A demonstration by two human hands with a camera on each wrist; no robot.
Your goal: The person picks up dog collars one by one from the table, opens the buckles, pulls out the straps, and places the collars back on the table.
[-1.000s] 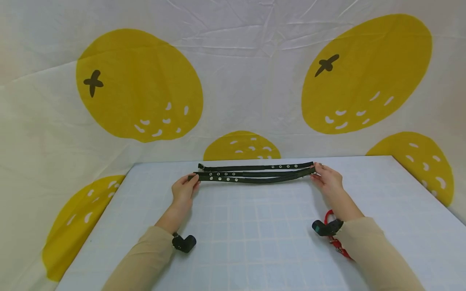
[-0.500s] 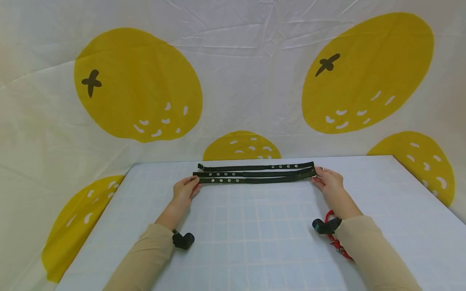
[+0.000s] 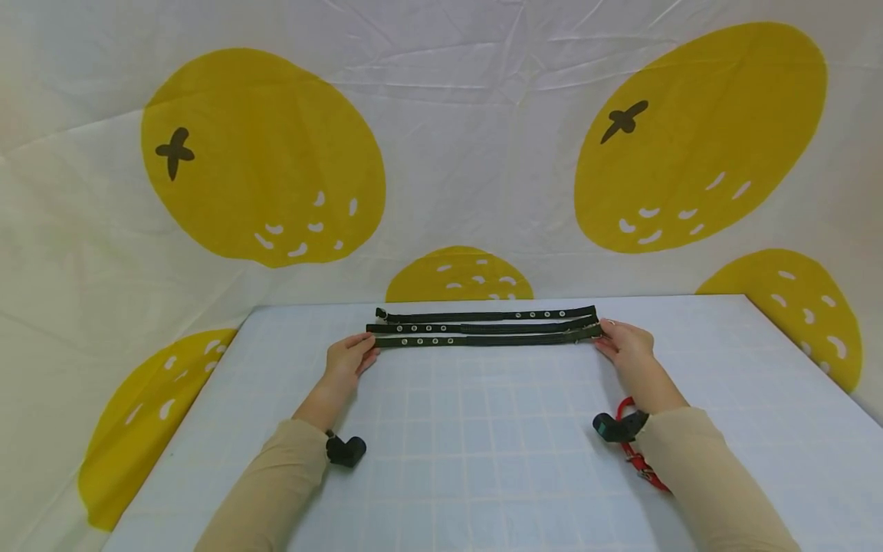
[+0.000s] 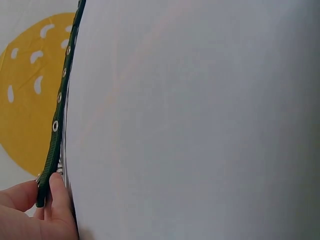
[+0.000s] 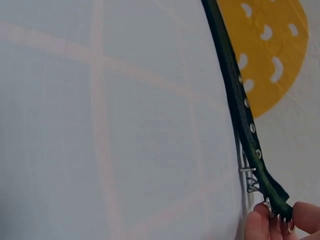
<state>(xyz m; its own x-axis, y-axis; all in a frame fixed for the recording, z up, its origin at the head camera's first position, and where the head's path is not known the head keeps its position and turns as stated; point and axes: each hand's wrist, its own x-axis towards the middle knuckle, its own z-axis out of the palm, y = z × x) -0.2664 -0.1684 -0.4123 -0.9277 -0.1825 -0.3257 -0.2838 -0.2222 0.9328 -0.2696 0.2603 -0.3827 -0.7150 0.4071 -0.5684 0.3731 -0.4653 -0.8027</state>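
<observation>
Three dark green buckle collars lie side by side near the table's far edge in the head view: a far collar (image 3: 469, 316), a middle collar (image 3: 483, 330) and a near collar (image 3: 483, 342). Metal eyelets run along each. My left hand (image 3: 350, 356) pinches the left end of the near collar between thumb and fingers; the left wrist view shows that strap end (image 4: 50, 165) in the grip. At the right ends, my right hand (image 3: 628, 343) pinches the near collar's buckle end (image 5: 272, 192), with metal buckle parts beside the fingers (image 5: 257, 225).
A red collar (image 3: 638, 464) with metal buckles lies on the checked white table (image 3: 483, 445), partly hidden under my right wrist and its camera (image 3: 619, 427). Behind the table's far edge hangs a white cloth (image 3: 476, 153) printed with yellow fruit.
The near collar has gone from sagging and overlapping the middle one to lying straight, a little apart from it. My left hand has shifted slightly; the far collar stays in place.
</observation>
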